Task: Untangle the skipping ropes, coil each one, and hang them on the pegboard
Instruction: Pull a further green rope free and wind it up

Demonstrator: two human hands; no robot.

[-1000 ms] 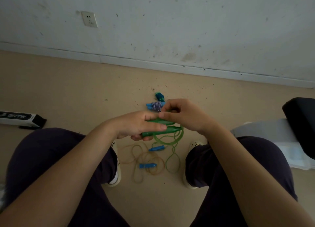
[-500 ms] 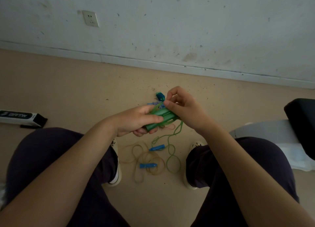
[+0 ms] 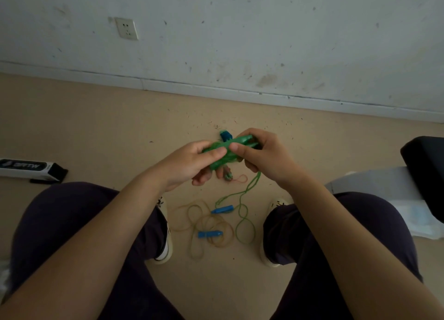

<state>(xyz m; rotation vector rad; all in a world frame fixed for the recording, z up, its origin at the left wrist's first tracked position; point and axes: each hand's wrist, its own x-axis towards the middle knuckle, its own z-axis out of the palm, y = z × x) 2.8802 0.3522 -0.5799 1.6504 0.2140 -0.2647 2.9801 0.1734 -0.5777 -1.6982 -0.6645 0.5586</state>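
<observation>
Both hands grip the green rope handles above the floor.
Left hand (image 3: 189,162) and right hand (image 3: 260,155) curl their fingers around green handles (image 3: 229,150); green rope (image 3: 245,214) trails onto beige floor (image 3: 108,127) near the wall (image 3: 240,43).

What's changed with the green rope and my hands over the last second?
Both hands, left hand and right hand, kept hold of the green handles and tipped them from nearly level to slanting up toward the right, lifting them slightly. The green rope below has been drawn up into fewer loops. The blue handles and tan rope on the floor stayed put.
</observation>
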